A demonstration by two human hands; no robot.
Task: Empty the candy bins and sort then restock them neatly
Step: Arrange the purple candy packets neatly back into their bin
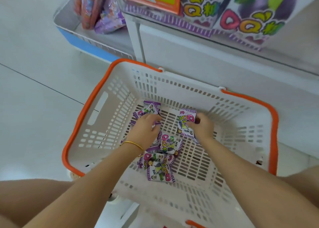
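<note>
A white slotted basket with an orange rim [81, 117] stands on the floor below me. Several purple-and-white candy packets lie on its bottom. My left hand [144, 129], with a gold bangle on the wrist, grips a bunch of packets [150, 109] at the far left of the pile. My right hand [202, 126] pinches one packet [186, 122] by its right edge. More loose packets [162, 165] lie between my forearms, nearer to me.
The candy bin [241, 20] with purple grape artwork sits on a white shelf unit [189, 55] behind the basket. A lower blue-edged shelf [89, 43] at the back left holds orange and purple bags. My knees frame the bottom corners.
</note>
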